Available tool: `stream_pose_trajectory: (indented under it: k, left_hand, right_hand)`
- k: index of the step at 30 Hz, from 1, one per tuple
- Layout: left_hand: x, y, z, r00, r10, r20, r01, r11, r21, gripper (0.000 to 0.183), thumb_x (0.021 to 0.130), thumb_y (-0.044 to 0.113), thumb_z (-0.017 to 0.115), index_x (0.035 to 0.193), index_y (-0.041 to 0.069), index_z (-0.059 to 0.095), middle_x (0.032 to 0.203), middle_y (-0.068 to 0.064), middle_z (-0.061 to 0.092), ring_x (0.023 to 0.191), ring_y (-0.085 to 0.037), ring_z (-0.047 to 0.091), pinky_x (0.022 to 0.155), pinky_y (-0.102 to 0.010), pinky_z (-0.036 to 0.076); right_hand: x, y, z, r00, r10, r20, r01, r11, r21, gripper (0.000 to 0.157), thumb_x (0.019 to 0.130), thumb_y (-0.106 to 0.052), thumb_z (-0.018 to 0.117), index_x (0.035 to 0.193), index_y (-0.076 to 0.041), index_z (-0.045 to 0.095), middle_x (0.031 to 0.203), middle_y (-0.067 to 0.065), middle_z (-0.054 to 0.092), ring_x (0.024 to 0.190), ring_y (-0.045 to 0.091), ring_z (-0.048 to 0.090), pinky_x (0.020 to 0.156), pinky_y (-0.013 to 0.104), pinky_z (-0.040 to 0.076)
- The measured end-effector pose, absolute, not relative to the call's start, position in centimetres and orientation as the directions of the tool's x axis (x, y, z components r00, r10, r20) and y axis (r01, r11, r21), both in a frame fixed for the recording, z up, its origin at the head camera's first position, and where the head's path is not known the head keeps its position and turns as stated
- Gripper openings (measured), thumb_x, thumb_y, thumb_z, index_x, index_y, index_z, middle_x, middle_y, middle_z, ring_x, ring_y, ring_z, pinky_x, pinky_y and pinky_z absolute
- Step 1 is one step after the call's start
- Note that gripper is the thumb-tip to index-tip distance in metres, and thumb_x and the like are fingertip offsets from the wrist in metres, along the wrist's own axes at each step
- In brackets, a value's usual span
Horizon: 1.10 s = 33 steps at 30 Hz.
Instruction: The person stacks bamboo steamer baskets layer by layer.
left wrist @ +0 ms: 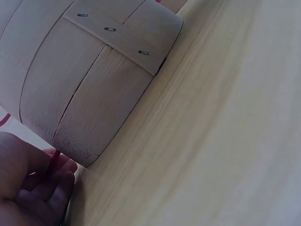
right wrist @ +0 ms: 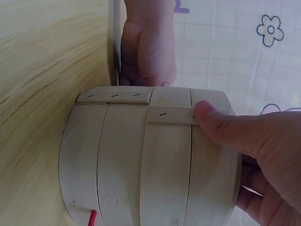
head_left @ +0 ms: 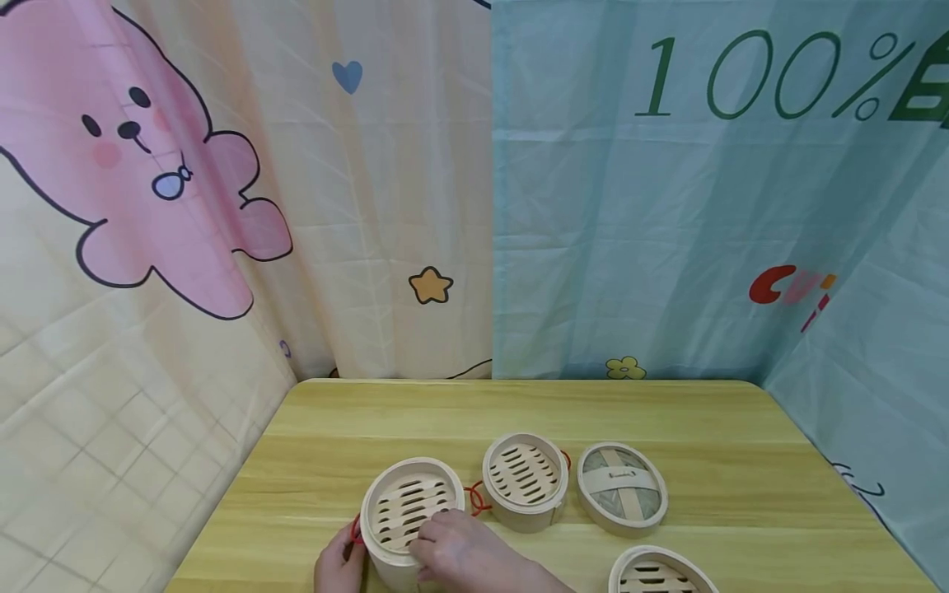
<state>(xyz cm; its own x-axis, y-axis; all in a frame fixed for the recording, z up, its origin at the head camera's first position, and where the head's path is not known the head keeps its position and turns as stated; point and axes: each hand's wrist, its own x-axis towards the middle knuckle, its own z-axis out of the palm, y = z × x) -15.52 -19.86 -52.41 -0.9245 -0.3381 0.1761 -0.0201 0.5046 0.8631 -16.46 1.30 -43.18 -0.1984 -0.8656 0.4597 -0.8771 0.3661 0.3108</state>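
Note:
A round bamboo steamer (head_left: 393,570) with a slotted top surface stands at the table's front left; its wall looks like two stacked tiers. My right hand (head_left: 470,550) grips its upper rim. In the right wrist view the thumb (right wrist: 223,125) presses the outer wall while the other fingers go over the edge, partly hidden. Low on the steamer's left side, my left hand (head_left: 339,562) pinches a red cord (left wrist: 55,159) close to the wall, as the left wrist view shows.
Behind to the right stands a smaller-looking steamer tier (head_left: 525,517) with red cords. Right of it lies a woven lid (head_left: 621,482) with a pale cross band. Another slotted tier (head_left: 660,556) is cut off at the front edge. Printed curtains (head_left: 415,181) hang around the wooden table (head_left: 778,494).

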Motion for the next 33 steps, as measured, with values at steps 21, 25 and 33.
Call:
stream_pose_trajectory:
  k: [21, 25, 33]
  left_hand:
    - [-15.5, -19.5, -52.2, -0.925, -0.327, 0.193, -0.003, 0.514, 0.858, 0.024, 0.085, 0.000, 0.059, 0.105, -0.011, 0.063, 0.105, -0.023, 0.062, 0.096, -0.016, 0.059, 0.080, -0.019, 0.045]
    - [-15.6, -18.9, -52.1, -0.875, -0.395, 0.281, 0.101, 0.417, 0.903, 0.022, 0.085, -0.007, 0.057, 0.106, -0.013, 0.061, 0.105, -0.020, 0.063, 0.093, 0.006, 0.053, 0.078, -0.007, 0.041]
    - [-15.3, -18.5, -51.1, -0.779, -0.511, 0.363, 0.289, 0.222, 0.931, 0.025, 0.094, 0.001, 0.049, 0.111, -0.015, 0.058, 0.099, 0.018, 0.061, 0.094, 0.010, 0.054, 0.081, -0.007, 0.040]
  right_hand:
    - [-16.5, 1.7, -43.0, -0.207, -0.863, 0.462, -0.906, 0.347, 0.241, 0.026, 0.068, -0.037, 0.077, 0.080, -0.019, 0.062, 0.081, -0.013, 0.059, 0.077, 0.004, 0.052, 0.073, 0.014, 0.041]
    - [-16.5, 1.7, -43.0, -0.208, -0.866, 0.455, -0.911, 0.341, 0.233, 0.025, 0.070, -0.036, 0.077, 0.081, -0.019, 0.062, 0.082, -0.013, 0.059, 0.078, 0.004, 0.053, 0.073, 0.014, 0.041]
    - [-16.5, 2.2, -42.8, -0.200, -0.842, 0.502, -0.924, 0.332, 0.188, 0.033, 0.073, -0.034, 0.076, 0.096, -0.014, 0.064, 0.087, -0.008, 0.058, 0.083, 0.005, 0.053, 0.078, 0.015, 0.042]
